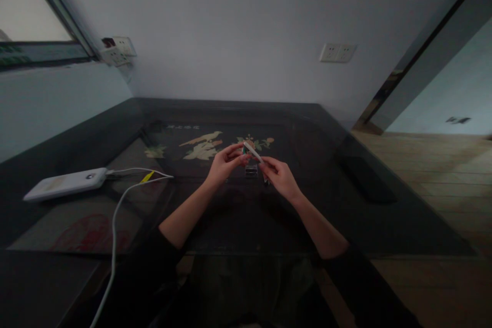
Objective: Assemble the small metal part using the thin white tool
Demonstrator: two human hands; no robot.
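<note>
A slim white stick-like object (pixel 252 152) is pinched above the dark glass table (pixel 384 215) between the closed fingertips of the left hand (pixel 225 163) and right hand (pixel 279 174). If either pinch is loosened, it could be dropped onto the small clear box (pixel 251 169) below.

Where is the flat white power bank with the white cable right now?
In the head view, the flat white power bank lies on the dark glass table, far left of both hands, with its white cable trailing toward the person.

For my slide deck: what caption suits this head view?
Both hands, left hand and right hand, hold a small white stick-like object above a dark glass table.
</note>
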